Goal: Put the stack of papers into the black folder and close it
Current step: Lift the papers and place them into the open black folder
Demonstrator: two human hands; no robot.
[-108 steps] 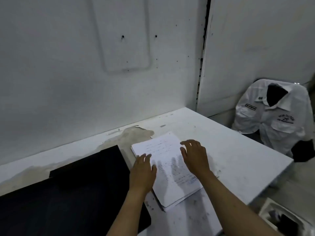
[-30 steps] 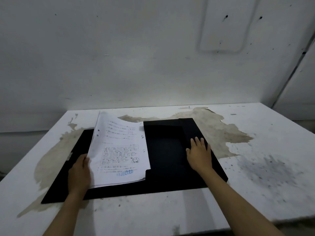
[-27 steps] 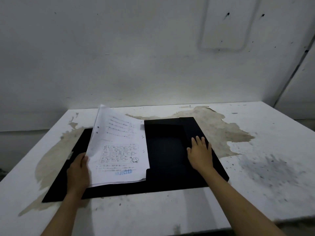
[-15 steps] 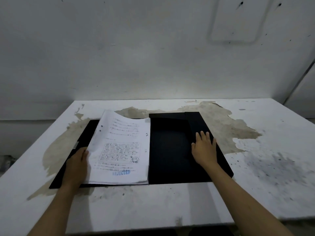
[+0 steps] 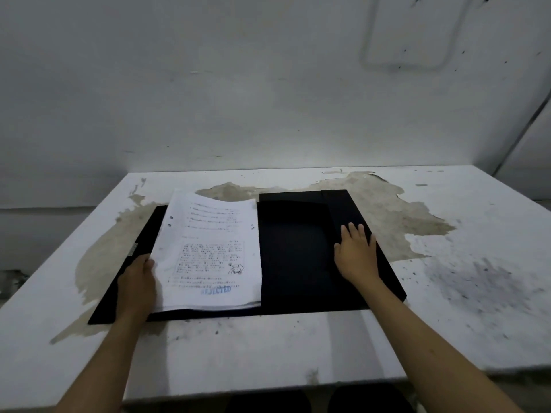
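The black folder (image 5: 295, 254) lies open and flat on the white table. The stack of papers (image 5: 208, 251), printed and stamped in blue near its bottom, lies over the folder's left half, its left edge lifted a little. My left hand (image 5: 135, 286) grips that left edge near the bottom corner, thumb on top. My right hand (image 5: 356, 253) rests flat, fingers spread, on the folder's right half beside a narrow side flap (image 5: 343, 207).
The white table (image 5: 268, 347) is stained, with a large brown patch (image 5: 384, 210) of peeled surface behind and beside the folder. A grey wall (image 5: 238, 84) stands right behind the table. The table's front edge is near my body.
The stack, tilted up on its left edge a second ago, has come down and squared up over the folder's left half. My right hand has stayed pressed on the right half.
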